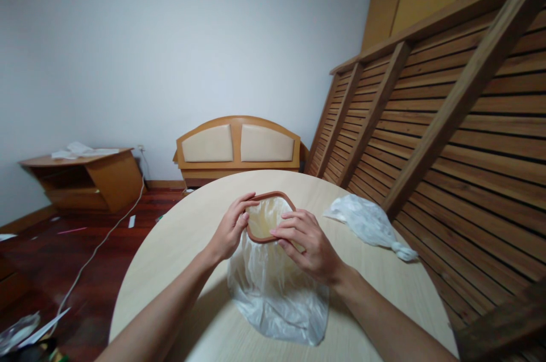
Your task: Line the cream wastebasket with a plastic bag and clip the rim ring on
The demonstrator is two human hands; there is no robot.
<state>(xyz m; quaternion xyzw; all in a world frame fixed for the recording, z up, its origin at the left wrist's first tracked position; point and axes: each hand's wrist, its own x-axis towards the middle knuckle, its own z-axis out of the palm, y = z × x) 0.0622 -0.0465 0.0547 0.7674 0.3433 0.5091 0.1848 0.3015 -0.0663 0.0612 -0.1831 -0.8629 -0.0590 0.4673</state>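
Note:
A brown rounded-square rim (261,240), which looks like the top ring of a small bin, is held over the table. A translucent white plastic bag (281,311) lines its opening and drapes down outside it onto the tabletop. The body under the bag is mostly hidden, with only a yellowish inside showing through. My left hand (232,225) grips the rim's left side, thumb and fingers closed on it. From the right, my right hand (305,242) pinches the rim and the bag's edge, its fingertips reaching over the opening.
The round pale table (170,259) fills the foreground. On its right lies a bundled white plastic bag (367,223). Slatted wooden panels (426,134) lean close by on the right. A headboard (236,143) stands behind, and a low cabinet (94,177) and a cable (100,248) are at left.

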